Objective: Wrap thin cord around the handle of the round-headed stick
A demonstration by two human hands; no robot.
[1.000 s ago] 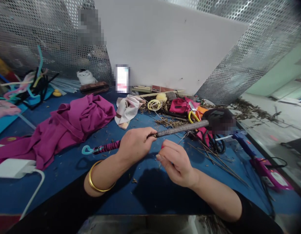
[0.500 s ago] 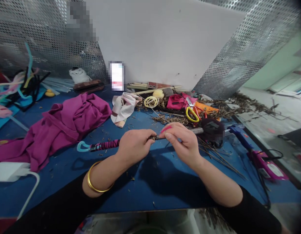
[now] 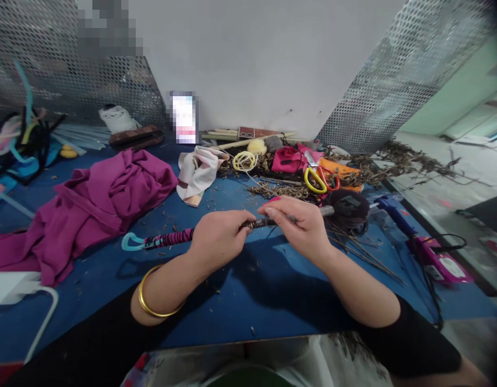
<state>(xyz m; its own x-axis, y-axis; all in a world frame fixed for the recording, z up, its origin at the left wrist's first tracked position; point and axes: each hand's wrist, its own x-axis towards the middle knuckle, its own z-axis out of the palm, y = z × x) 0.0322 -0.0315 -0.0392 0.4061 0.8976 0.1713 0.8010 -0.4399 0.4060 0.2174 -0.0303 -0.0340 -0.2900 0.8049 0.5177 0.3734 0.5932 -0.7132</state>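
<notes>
A thin stick [image 3: 170, 238] wrapped in purple and black bands lies level between my hands, with a light blue loop [image 3: 131, 242] at its left end. My left hand [image 3: 216, 236], below a gold bangle [image 3: 145, 298], is closed around its middle; dark coiled wrapping shows past the thumb. Farther right, my right hand [image 3: 302, 220] pinches the stick with thumb and forefinger. Something bright pink shows at those fingertips, too small to name. Beyond that hand a grey length meets a dark round bundle [image 3: 348, 211]; whether it is one piece with the stick is hidden.
Purple cloth [image 3: 111, 188] lies left, near a white charger [image 3: 14, 287]. Behind my hands are a pale cloth [image 3: 197, 172], yellow-handled scissors [image 3: 315, 180] and dried plant bits [image 3: 280, 189]. A blue glue gun [image 3: 395, 217] sits right. A phone [image 3: 184, 118] leans at the back.
The whole view has shifted slightly. My right fingers have changed their angle on the stick, and more of its grey part shows between my hands. My left hand keeps its hold.
</notes>
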